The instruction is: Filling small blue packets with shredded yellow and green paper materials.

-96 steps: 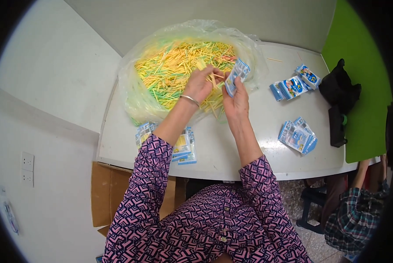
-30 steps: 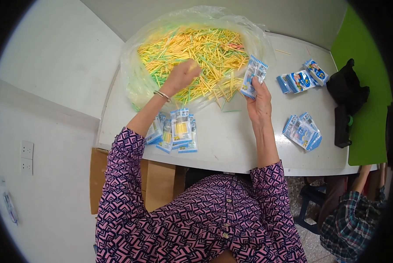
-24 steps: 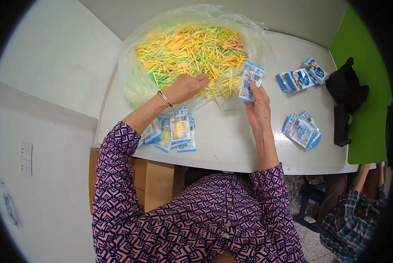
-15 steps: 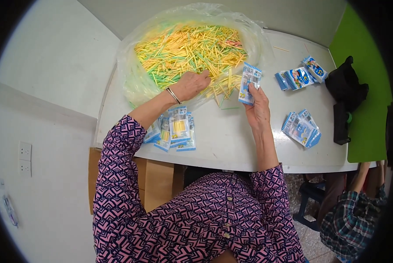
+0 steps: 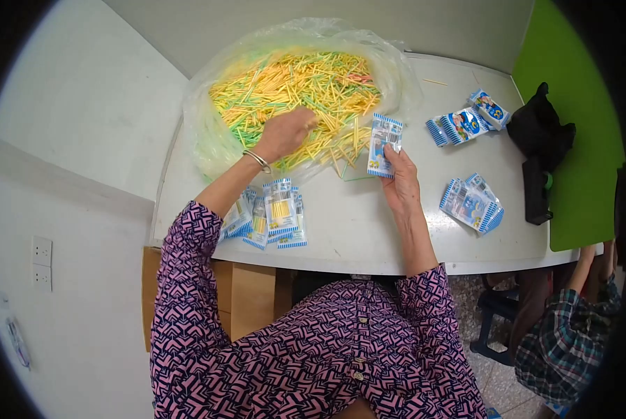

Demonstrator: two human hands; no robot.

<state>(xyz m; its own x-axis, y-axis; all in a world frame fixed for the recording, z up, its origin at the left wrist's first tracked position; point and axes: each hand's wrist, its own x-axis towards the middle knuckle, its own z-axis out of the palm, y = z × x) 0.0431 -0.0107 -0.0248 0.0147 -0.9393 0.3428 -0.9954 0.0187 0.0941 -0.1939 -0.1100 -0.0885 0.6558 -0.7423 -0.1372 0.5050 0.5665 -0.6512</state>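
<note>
My left hand [image 5: 285, 135] reaches over a heap of thin yellow, green and orange sticks [image 5: 292, 80] in a large clear plastic bag [image 5: 200, 115]. Its fingers are closed together just above the sticks; what they pinch is too blurred to make out. My right hand [image 5: 401, 183] grips a small blue-and-white printed packet [image 5: 385, 143] upright at the bag's right edge, thumb on its front. Below my left wrist lie several similar packets [image 5: 281, 209], some showing yellow sticks through a clear window.
Flat packets [image 5: 470, 204] lie fanned out at the right, with plump bundled packets [image 5: 461, 127] farther back. A black holder [image 5: 536, 188] and a black bag-like thing [image 5: 542, 129] stand against the green partition [image 5: 584, 140]. Another person's plaid sleeve [image 5: 564, 339] shows at lower right.
My left hand has drawn back a little to the left over the sticks. My right hand keeps hold of the packet, almost in place. The whole view has shifted slightly.
</note>
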